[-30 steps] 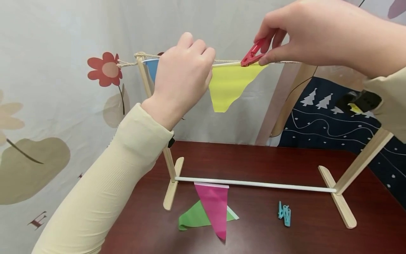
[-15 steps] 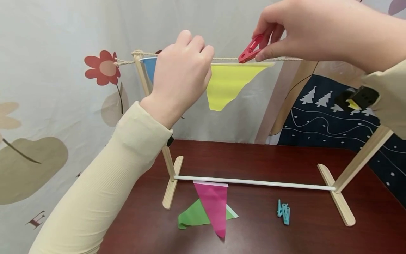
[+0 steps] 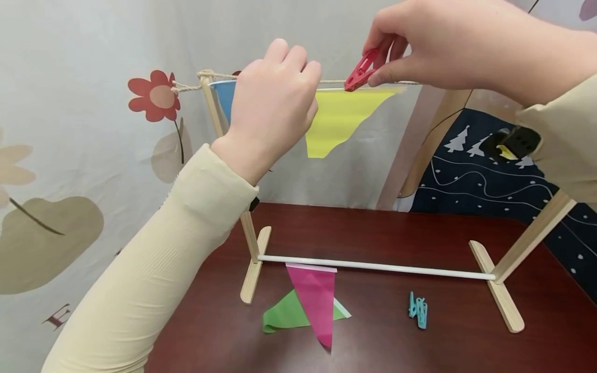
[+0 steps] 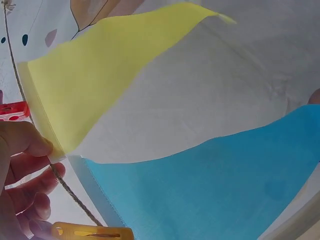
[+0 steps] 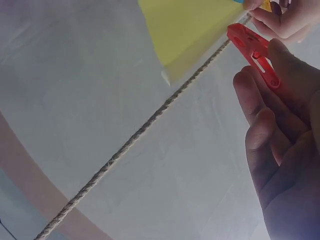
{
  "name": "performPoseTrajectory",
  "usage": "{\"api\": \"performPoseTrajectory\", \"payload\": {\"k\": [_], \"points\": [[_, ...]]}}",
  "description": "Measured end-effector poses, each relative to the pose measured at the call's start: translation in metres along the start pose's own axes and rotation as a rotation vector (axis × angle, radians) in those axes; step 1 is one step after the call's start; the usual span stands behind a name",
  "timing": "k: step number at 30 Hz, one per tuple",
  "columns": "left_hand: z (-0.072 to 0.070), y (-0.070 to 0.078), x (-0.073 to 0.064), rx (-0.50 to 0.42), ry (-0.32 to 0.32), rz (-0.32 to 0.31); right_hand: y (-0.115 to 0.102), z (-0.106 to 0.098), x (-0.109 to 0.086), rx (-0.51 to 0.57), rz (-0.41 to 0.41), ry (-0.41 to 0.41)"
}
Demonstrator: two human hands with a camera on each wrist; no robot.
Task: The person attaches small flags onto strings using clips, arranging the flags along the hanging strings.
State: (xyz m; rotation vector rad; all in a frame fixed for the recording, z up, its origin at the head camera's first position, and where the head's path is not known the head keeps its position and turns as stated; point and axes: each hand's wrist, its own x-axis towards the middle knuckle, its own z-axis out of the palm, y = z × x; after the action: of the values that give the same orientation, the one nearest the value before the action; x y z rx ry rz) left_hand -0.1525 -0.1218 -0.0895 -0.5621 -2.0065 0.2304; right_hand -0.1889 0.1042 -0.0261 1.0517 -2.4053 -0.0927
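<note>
At the upper middle of the head view, my left hand [image 3: 275, 98] pinches the top left corner of a yellow pennant [image 3: 342, 116] against a twine rope [image 4: 75, 197]. My right hand [image 3: 420, 46] grips a red clothespin [image 3: 360, 71] by its handles. The clothespin's tip meets the rope and the pennant's pale top edge [image 5: 205, 62]; whether it clamps them I cannot tell. A blue pennant [image 4: 200, 185] hangs beside the yellow one, with a yellow-orange clothespin [image 4: 92, 232] on its top edge. My left hand hides part of the blue pennant in the head view.
A wooden stand with a white crossbar [image 3: 378, 267] holds the rope above the dark red table [image 3: 373, 342]. A pink pennant [image 3: 314, 303] overlaps a green pennant [image 3: 282, 313] on the table. Teal clothespins [image 3: 418, 311] lie to their right. A printed cloth [image 3: 224, 31] hangs behind.
My right hand and the red clothespin have shifted left along the yellow pennant's top edge, leaving more of its right corner exposed. My left hand keeps its hold on the pennant's corner.
</note>
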Motion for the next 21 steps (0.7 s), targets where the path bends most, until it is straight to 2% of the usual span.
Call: {"api": "performPoseTrajectory", "payload": {"k": [11, 21], "points": [[0.0002, 0.0015, -0.0004, 0.0, -0.03, 0.011, -0.0008, -0.0037, 0.0005, -0.016, -0.03, 0.042], [0.0, 0.0049, 0.0006, 0.002, -0.037, 0.019, -0.0004, -0.0031, -0.0016, 0.007, -0.001, 0.007]]}}
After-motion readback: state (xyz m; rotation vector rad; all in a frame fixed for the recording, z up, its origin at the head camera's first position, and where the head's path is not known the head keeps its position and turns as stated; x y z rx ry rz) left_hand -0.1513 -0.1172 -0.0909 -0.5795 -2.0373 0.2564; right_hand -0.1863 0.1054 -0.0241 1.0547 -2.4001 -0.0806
